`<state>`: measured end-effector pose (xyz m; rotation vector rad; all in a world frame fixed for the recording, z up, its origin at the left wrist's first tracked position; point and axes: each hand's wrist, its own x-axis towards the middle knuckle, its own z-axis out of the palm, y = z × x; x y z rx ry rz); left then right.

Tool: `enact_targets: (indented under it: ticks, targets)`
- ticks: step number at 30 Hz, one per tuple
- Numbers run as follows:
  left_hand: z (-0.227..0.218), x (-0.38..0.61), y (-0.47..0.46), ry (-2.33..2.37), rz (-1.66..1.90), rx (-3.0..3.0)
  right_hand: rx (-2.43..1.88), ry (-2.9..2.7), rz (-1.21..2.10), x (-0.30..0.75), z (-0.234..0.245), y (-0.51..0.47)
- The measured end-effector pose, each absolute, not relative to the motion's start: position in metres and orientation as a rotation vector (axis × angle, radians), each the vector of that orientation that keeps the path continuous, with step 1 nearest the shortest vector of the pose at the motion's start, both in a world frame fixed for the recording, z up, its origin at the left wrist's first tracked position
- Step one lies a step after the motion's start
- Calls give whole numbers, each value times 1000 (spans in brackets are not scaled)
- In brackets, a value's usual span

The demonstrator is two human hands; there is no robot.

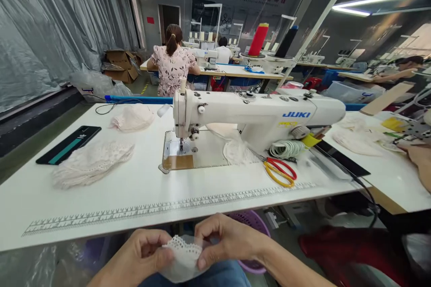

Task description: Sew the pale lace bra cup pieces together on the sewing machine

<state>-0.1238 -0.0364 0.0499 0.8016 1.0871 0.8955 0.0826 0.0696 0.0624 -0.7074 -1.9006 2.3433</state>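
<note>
Between my two hands, in front of the table's near edge and above my lap, is a small piece of white eyelet lace fabric with a scalloped, holed border on top. My left hand pinches its left side between thumb and fingers. On the right side, my right hand grips the fabric the same way. Beyond them stands a white JUKI sewing machine, its needle area at the left end. No fabric shows under the presser foot.
Stacks of lace pieces lie at left, beside a black and green case. Red and yellow scissors and a coiled pale cord rest near the machine. A purple basket sits below the table. A co-worker's arm shows at right.
</note>
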Motion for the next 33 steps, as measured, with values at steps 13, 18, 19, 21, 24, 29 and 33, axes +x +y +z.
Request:
enact_targets:
  ticks: [13, 18, 19, 21, 24, 29, 33]
  targets:
    - [23, -98, -53, 1091, 834, 497, -616, -1809, 2434, 111, 35, 53]
    - [23, -98, -51, 1114, 831, 553, -680, -1774, 2409, 108, 28, 49]
    - [22, -98, -51, 1123, 828, 580, -691, -1763, 2417, 108, 27, 49]
    - [20, -98, -50, 1140, 816, 629, -714, -1758, 2432, 109, 26, 49]
    - [15, -97, -49, 1163, 794, 706, -747, -1830, 2400, 108, 28, 49]
    - [12, -95, -46, 1185, 764, 798, -819, -1923, 2269, 104, 29, 46]
    - [11, -94, -46, 1121, 742, 790, -842, -1920, 2253, 105, 22, 45]
